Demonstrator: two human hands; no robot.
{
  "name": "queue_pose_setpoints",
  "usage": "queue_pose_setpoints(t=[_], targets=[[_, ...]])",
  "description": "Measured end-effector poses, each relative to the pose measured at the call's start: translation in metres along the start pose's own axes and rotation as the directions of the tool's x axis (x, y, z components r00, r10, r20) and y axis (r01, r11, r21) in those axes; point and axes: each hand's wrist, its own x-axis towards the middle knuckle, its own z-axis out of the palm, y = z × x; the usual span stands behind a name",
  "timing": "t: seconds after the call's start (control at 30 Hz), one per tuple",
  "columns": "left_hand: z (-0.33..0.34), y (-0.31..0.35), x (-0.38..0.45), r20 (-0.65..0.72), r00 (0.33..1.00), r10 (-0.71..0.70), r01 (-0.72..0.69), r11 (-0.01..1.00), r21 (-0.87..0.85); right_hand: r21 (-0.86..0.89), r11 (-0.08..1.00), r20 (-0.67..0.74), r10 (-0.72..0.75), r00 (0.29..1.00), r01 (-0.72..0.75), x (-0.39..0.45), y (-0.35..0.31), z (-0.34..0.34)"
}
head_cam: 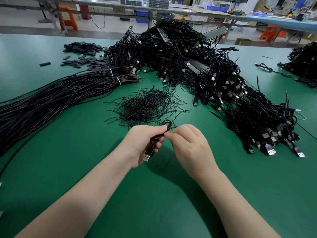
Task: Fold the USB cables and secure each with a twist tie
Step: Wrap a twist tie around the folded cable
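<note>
Two hands above the near mat: left hand [145,141] gripping folded cable [157,137], plug down; right hand [186,143] pinching twist tie [171,128] at its loop. Risk: loose pinch, tie unwinding, fold springing open.

Folded USB cable [155,140] mostly buried inside left hand [143,143]; only the plug and a top loop stick out. Right hand [187,143] fingertips curl away from view, whatever they pinch is covered; can't tell if a twist tie is there. Both forearms cut off by bottom edge. Long black wire bundle [51,100] runs off left edge. Second cable pile [303,62] clipped by right edge. Big cable heap [197,66] hides the trays sunk in it. Background benches [154,7] blurred, bins unreadable.
</note>
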Motion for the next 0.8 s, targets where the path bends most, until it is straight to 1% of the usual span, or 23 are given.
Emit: queue_pose_setpoints(t=[0.03, 0.07, 0.1, 0.13, 0.17, 0.2, 0.23, 0.27, 0.3, 0.33, 0.4, 0.47, 0.57, 0.63, 0.7, 0.73, 0.8], targets=[[-0.001, 0.001, 0.001, 0.009, 1.0, -0.023, 0.023, 0.999, -0.041, -0.004, 0.999, -0.029, -0.039, 0.999, 0.039, 0.001, 0.001, 0.001], [-0.002, 0.0, 0.002, 0.012, 1.0, -0.012, 0.013, 0.999, -0.048, 0.007, 0.999, -0.048, -0.036, 0.998, 0.036, 0.0, 0.003, 0.003], [-0.003, -0.002, 0.002, 0.01, 1.0, 0.024, -0.024, 0.999, -0.038, 0.033, 0.999, -0.053, -0.003, 0.999, 0.004, -0.001, 0.004, 0.004], [-0.002, -0.006, 0.003, 0.0, 0.997, 0.077, -0.077, 0.997, -0.03, 0.071, 0.996, -0.044, 0.065, 0.997, -0.061, -0.003, 0.004, 0.004], [-0.001, -0.009, 0.003, -0.016, 0.991, 0.136, -0.136, 0.99, -0.031, 0.135, 0.975, -0.021, 0.18, 0.983, -0.175, -0.005, 0.003, 0.003], [-0.001, -0.013, 0.004, -0.038, 0.98, 0.193, -0.195, 0.98, -0.04, 0.23, 0.913, 0.027, 0.341, 0.94, -0.337, -0.006, 0.001, 0.001], [-0.002, -0.017, 0.005, -0.065, 0.967, 0.248, -0.251, 0.967, -0.044, 0.335, 0.787, 0.111, 0.514, 0.851, -0.518, -0.006, -0.001, -0.002], [-0.003, -0.019, 0.007, -0.091, 0.949, 0.301, -0.305, 0.952, -0.034, 0.429, 0.607, 0.227, 0.644, 0.73, -0.669, -0.006, -0.003, -0.003], [-0.005, -0.021, 0.008, -0.105, 0.932, 0.346, -0.349, 0.937, -0.009, 0.488, 0.438, 0.33, 0.708, 0.625, -0.755, -0.006, -0.005, -0.003], [-0.006, -0.023, 0.009, -0.103, 0.918, 0.383, -0.383, 0.924, 0.021, 0.517, 0.337, 0.391, 0.725, 0.567, -0.787, -0.005, -0.006, -0.002], [-0.007, -0.025, 0.009, -0.058, 0.9, 0.432, -0.427, 0.9, 0.082, 0.556, 0.212, 0.456, 0.73, 0.509, -0.803, -0.003, -0.009, -0.001], [-0.005, -0.026, 0.008, -0.018, 0.896, 0.444, -0.439, 0.891, 0.12, 0.593, 0.105, 0.495, 0.734, 0.465, -0.798, -0.002, -0.009, -0.001], [-0.005, -0.025, 0.008, 0.029, 0.897, 0.441, -0.44, 0.886, 0.143, 0.611, -0.033, 0.571, 0.71, 0.412, -0.791, -0.002, -0.005, -0.003], [-0.005, -0.025, 0.006, 0.092, 0.895, 0.437, -0.446, 0.882, 0.154, 0.618, -0.12, 0.618, 0.685, 0.386, -0.777, -0.001, -0.003, -0.004], [-0.004, -0.024, 0.004, 0.127, 0.895, 0.427, -0.443, 0.883, 0.153, 0.626, -0.168, 0.636, 0.676, 0.373, -0.761, 0.0, -0.003, -0.006], [-0.003, -0.024, 0.004, 0.114, 0.897, 0.428, -0.441, 0.886, 0.141, 0.632, -0.168, 0.633, 0.675, 0.379, -0.757, 0.0, -0.004, -0.006], [-0.003, -0.025, 0.005, 0.055, 0.892, 0.448, -0.451, 0.882, 0.134, 0.636, -0.106, 0.606, 0.682, 0.41, -0.764, 0.0, -0.005, -0.007]])
